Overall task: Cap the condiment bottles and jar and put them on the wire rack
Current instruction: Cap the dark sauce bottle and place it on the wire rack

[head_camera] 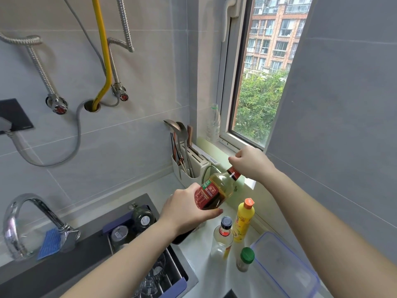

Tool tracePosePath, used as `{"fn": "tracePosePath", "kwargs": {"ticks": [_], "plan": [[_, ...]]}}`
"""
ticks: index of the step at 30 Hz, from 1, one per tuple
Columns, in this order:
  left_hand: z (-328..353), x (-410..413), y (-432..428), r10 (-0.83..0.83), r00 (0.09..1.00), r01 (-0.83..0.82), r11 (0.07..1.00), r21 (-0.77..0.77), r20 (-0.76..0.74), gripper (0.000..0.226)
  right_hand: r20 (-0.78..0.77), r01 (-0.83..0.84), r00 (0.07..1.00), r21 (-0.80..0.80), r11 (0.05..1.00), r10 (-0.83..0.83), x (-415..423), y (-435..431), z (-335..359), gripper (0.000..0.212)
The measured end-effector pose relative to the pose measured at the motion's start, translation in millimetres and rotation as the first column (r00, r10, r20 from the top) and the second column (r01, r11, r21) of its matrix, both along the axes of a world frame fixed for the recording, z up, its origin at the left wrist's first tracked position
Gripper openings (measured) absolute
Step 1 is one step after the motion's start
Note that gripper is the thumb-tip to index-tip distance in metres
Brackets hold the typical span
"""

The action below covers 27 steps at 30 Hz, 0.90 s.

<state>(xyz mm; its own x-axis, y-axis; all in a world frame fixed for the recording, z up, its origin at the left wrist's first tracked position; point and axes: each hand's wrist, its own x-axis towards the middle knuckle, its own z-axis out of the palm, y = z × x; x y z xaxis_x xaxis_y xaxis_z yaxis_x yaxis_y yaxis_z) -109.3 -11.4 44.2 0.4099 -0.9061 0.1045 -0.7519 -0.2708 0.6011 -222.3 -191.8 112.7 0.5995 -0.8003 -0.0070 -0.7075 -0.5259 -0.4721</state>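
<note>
My left hand (184, 208) grips the lower body of a soy sauce bottle (216, 190) with a red label, held tilted in the air above the counter. My right hand (250, 163) is closed around its red cap (234, 174) at the neck. Below on the counter stand a clear bottle with a dark cap (224, 233), a yellow bottle with an orange cap (243, 220) and a small jar with a green lid (246, 259). The wire rack (148, 261) sits over the sink with two dark bottles (141, 218) at its far end.
A chrome tap (25, 218) and a blue cloth (50, 244) are at the left of the sink. A utensil holder (188, 166) stands against the wall. A clear plastic box (283, 265) lies at the counter's right. A plastic water bottle (213, 123) is on the windowsill.
</note>
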Motion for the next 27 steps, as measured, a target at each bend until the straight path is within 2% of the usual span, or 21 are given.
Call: {"fn": "tracePosePath", "kwargs": {"ticks": [3,6,10,12,14,16,18,20,22,24,27], "plan": [[-7,-4,1,0.057,0.967,-0.059,0.998,0.000,0.248,0.065,-0.122,0.099,0.989,0.134,0.986,-0.083,-2,3,-4,0.027],[-14,-3,5,0.079,0.910,-0.075,0.997,-0.026,0.407,0.072,-0.162,0.122,0.983,0.191,0.974,-0.091,-6,9,-7,0.036],[-19,-3,8,0.091,0.893,-0.092,0.996,-0.021,0.442,0.071,-0.193,0.127,0.977,0.212,0.969,-0.086,-9,11,-9,0.031],[-19,-4,8,0.104,0.909,-0.106,0.994,-0.015,0.403,0.070,-0.172,0.107,0.983,0.215,0.971,-0.070,-9,12,-10,0.038],[-18,-3,7,0.114,0.940,-0.117,0.993,-0.010,0.321,0.067,-0.114,0.076,0.992,0.211,0.974,-0.053,-8,13,-10,0.055],[-15,0,7,0.109,0.971,-0.115,0.993,0.015,0.214,0.065,0.013,0.045,0.999,0.176,0.983,-0.048,-9,14,-7,0.068],[-9,6,6,0.074,0.995,-0.076,0.996,0.042,0.060,0.063,0.194,0.006,0.981,0.101,0.995,-0.025,-11,14,-3,0.066],[-3,10,7,0.011,0.981,-0.007,1.000,0.022,-0.194,0.054,0.384,-0.069,0.922,0.040,0.997,0.049,-14,16,1,0.051],[3,13,9,-0.079,0.864,0.075,0.997,-0.027,-0.498,0.044,0.529,-0.148,0.836,-0.037,0.988,0.145,-17,18,3,0.038],[5,18,10,-0.144,0.653,0.168,0.985,-0.043,-0.743,0.048,0.605,-0.188,0.766,-0.111,0.976,0.216,-19,20,5,0.041],[5,28,10,-0.187,0.397,0.336,0.941,-0.047,-0.899,0.067,0.639,-0.240,0.710,-0.174,0.955,0.296,-19,24,9,0.051]]}}
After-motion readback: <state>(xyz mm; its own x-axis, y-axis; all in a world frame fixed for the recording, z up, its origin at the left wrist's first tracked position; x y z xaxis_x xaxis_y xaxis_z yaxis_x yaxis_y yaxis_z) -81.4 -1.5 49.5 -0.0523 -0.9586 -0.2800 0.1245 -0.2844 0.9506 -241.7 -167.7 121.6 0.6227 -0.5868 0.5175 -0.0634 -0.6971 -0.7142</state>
